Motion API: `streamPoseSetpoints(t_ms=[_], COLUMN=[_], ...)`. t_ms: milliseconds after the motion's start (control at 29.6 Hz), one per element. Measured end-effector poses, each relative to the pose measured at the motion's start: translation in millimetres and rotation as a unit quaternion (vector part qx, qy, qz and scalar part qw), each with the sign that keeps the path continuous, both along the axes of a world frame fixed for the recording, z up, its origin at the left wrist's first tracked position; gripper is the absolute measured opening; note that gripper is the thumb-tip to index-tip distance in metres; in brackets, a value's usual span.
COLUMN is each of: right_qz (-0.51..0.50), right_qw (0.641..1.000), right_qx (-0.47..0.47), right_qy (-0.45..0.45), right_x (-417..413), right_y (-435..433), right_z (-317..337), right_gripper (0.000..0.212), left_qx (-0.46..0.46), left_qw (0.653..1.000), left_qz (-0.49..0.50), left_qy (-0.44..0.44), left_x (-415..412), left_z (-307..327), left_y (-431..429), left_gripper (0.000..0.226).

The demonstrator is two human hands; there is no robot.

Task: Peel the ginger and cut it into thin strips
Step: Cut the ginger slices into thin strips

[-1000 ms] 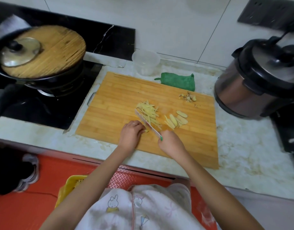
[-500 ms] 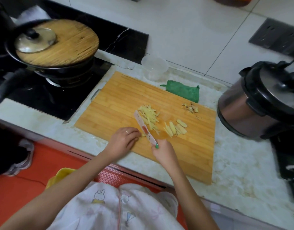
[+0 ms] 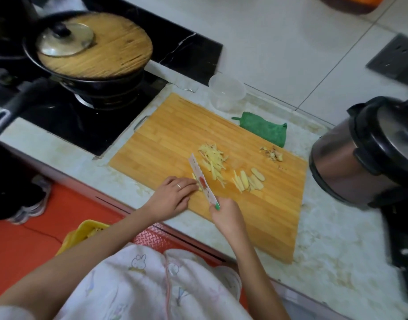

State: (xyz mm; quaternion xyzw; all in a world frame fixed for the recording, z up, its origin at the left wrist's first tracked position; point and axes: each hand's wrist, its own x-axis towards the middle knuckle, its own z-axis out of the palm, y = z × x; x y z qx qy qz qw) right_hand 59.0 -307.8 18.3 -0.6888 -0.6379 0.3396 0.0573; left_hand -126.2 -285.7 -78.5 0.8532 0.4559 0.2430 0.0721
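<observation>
On the bamboo cutting board [image 3: 166,144] lies a pile of thin ginger strips [image 3: 213,161], with several ginger slices [image 3: 250,181] to its right and ginger peel scraps [image 3: 272,154] further back. My right hand [image 3: 226,214] grips the green handle of a small printed knife [image 3: 202,181], blade edge down on the board. My left hand [image 3: 173,196] rests on the board with its fingertips pressing a small ginger piece [image 3: 195,177] against the blade's left side; most of that piece is hidden.
A green cloth [image 3: 265,130] and a clear plastic cup [image 3: 226,92] sit behind the board. A black pan with a wooden lid [image 3: 94,46] stands on the stove at left. A pressure cooker [image 3: 369,153] stands at right. A yellow bin [image 3: 83,232] is below the counter.
The view has shifted, so the board sits further right in frame. The knife stays beside my left fingertips, chopping at the small ginger piece; the piles have not moved.
</observation>
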Motion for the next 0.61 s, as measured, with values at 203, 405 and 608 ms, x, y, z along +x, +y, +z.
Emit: streamPoseSetpoints(t_ms=[203, 405, 608], right_qz=[0.002, 0.020, 0.039], right_qw=[0.999, 0.997, 0.992], right_qx=[0.015, 0.017, 0.049], right_qy=[-0.049, -0.068, -0.105], right_x=[-7, -12, -24], right_y=[-16, -19, -24], right_z=[6, 15, 16], right_gripper=[0.015, 0.014, 0.039], left_qx=[0.016, 0.018, 0.027], left_qw=[1.000, 1.000, 0.999], left_qz=[-0.005, -0.008, -0.010], left_qy=[-0.014, -0.023, -0.033], left_x=[-1, -1, -1], left_z=[1, -1, -2], left_y=[2, 4, 4], left_gripper=[0.035, 0.033, 0.031])
